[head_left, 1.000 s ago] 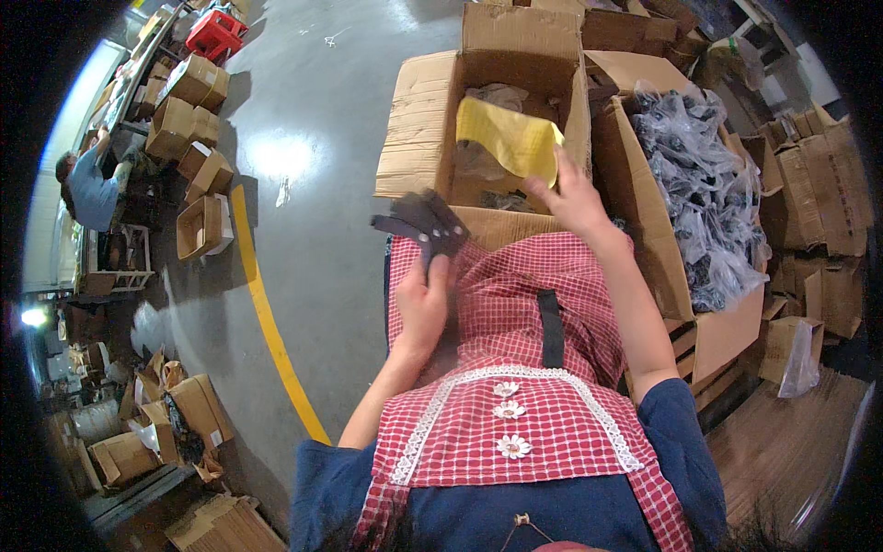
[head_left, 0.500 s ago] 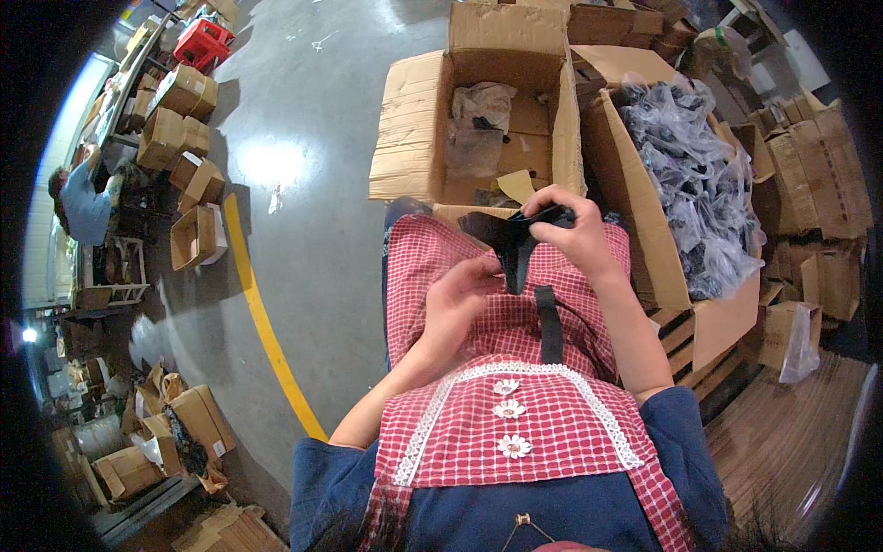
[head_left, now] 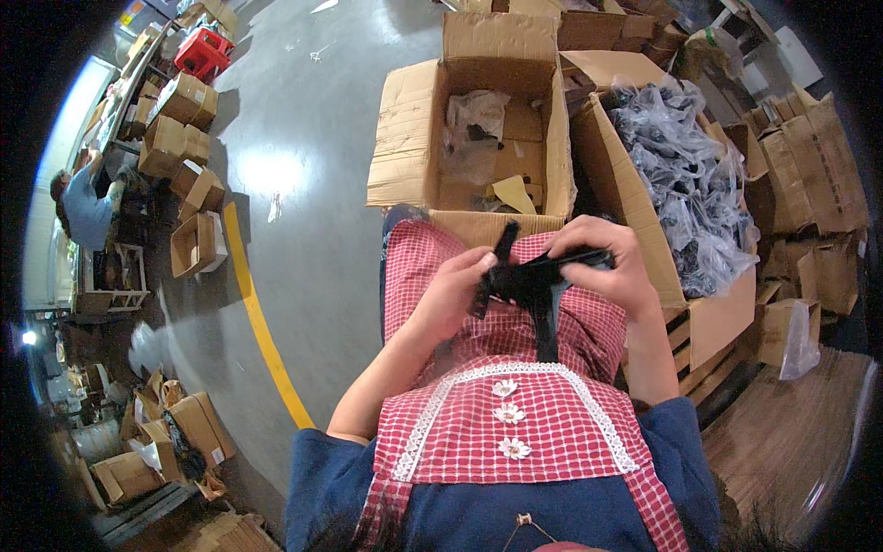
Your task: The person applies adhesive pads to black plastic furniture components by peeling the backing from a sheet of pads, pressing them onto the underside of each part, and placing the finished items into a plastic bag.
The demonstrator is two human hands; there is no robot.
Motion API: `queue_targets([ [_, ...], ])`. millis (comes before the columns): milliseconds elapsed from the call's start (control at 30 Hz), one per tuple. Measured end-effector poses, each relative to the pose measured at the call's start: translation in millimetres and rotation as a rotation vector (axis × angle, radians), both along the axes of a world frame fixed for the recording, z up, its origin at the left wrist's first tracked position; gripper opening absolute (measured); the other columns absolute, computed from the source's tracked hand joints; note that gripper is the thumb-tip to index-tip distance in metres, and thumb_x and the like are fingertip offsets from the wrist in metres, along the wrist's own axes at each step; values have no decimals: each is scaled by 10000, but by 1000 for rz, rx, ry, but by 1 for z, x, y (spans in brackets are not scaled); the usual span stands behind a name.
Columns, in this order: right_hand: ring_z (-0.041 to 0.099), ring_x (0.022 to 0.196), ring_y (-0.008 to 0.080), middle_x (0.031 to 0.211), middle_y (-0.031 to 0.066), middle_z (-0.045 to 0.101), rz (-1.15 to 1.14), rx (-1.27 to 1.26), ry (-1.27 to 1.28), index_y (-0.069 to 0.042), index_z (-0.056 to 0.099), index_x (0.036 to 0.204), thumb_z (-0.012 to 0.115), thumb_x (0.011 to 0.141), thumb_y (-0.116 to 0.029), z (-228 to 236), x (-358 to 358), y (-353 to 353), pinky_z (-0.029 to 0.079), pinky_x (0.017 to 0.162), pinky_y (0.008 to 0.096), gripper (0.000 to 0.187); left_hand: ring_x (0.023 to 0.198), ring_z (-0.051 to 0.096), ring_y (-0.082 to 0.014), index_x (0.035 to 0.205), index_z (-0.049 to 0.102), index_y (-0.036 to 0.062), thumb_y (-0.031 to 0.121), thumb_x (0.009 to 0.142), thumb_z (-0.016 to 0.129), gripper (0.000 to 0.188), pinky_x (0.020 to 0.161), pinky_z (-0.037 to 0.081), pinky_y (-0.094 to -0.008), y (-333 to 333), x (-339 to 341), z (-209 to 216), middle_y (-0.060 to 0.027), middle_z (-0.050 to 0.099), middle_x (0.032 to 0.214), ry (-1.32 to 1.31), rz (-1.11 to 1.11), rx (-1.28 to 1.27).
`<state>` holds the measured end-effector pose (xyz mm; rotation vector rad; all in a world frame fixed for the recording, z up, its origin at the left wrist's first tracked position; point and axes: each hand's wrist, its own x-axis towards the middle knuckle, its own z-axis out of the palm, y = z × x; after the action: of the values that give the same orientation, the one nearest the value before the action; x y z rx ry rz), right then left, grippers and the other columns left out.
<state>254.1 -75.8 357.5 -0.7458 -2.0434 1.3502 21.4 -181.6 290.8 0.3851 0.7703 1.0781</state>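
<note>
Over my lap, a black piece with several strap-like arms point(head_left: 533, 283) is stretched between my two hands. I cannot make out its exact kind. My left hand point(head_left: 455, 287) pinches its left end, where a short black strip points up past the fingers. My right hand point(head_left: 607, 262) grips the other end between thumb and fingers. One dark arm of the piece hangs down the middle toward my red checked apron point(head_left: 414, 276). Just beyond my hands stands an open cardboard box point(head_left: 405, 138) with a crumpled clear bag point(head_left: 474, 120) and a yellowish scrap point(head_left: 513, 193) inside.
To the right, a larger carton point(head_left: 635, 193) is heaped with clear plastic bags point(head_left: 681, 166) of dark items. Flattened cardboard point(head_left: 809, 175) is stacked farther right. A yellow floor line point(head_left: 262, 322) runs on the left. Another person point(head_left: 87, 207) works at the far left bench.
My right hand has come down and slightly right, and my left hand is turned up around the left end. The black piece is now spread wider between them.
</note>
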Motion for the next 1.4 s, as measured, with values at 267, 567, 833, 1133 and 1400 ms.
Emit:
queue_targets([
  [267, 686, 864, 177, 954, 119, 741, -197, -606, 158, 52, 734, 963, 682, 713, -18, -24, 2, 0, 553, 839, 304, 265, 1161, 613, -180, 1424, 466, 48, 184, 1069, 459, 381, 947, 525, -336, -5, 21, 11, -51, 609, 1313, 75, 265, 132],
  [567, 662, 1002, 183, 1109, 114, 710, -198, -646, 275, 35, 705, 1019, 674, 776, 16, -32, -18, -12, 511, 950, 305, 246, 1118, 598, -136, 1448, 407, 54, 251, 1052, 531, 459, 930, 524, -299, -9, 34, 9, -62, 588, 1253, 83, 248, 161],
  [833, 636, 962, 133, 1010, 32, 651, -284, -446, 94, -39, 682, 1017, 737, 826, -47, -34, -19, -20, 524, 828, 273, 199, 1087, 648, -195, 1334, 508, 12, 182, 1066, 481, 318, 954, 543, -346, -5, 25, -7, -105, 638, 1235, 207, 372, 189],
  [1133, 675, 880, 132, 958, 46, 715, -165, -184, -65, -17, 732, 951, 753, 772, 8, -3, -9, -2, 540, 808, 278, 181, 825, 699, -202, 1145, 543, -4, 262, 1076, 462, 286, 662, 604, -300, -10, 13, 18, -116, 663, 1009, 450, 361, 312],
  [1400, 684, 914, 240, 978, 122, 705, 126, 177, -138, 2, 656, 1107, 724, 776, -22, 23, -45, -1, 529, 869, 339, 338, 899, 710, -229, 1274, 516, 29, 471, 1035, 473, 504, 662, 618, -345, -11, 16, 13, -132, 665, 1095, -260, -17, -65],
])
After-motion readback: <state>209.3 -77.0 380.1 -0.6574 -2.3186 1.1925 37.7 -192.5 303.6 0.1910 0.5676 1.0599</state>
